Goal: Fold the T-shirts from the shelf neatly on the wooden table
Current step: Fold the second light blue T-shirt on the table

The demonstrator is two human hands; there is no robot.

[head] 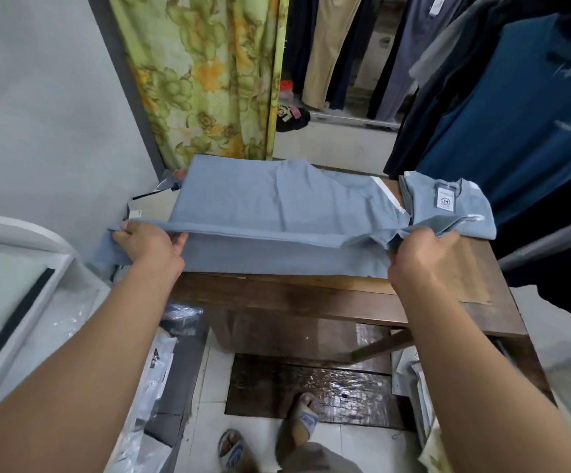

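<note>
A light blue-grey T-shirt lies spread across the wooden table, with its collar and label at the right end. My left hand grips the shirt's near edge at the hem end on the left. At the shoulder end, beside the collar, my right hand grips the same edge. Between the two hands the near edge is lifted into a long fold above the table, and fabric hangs below it onto the tabletop. A white-trimmed sleeve shows near the collar.
Dark and blue garments hang close at the right, over the table's far corner. A floral curtain hangs behind the table. A white-framed glass counter stands on the left. Plastic-wrapped packages lie on the floor around the table legs.
</note>
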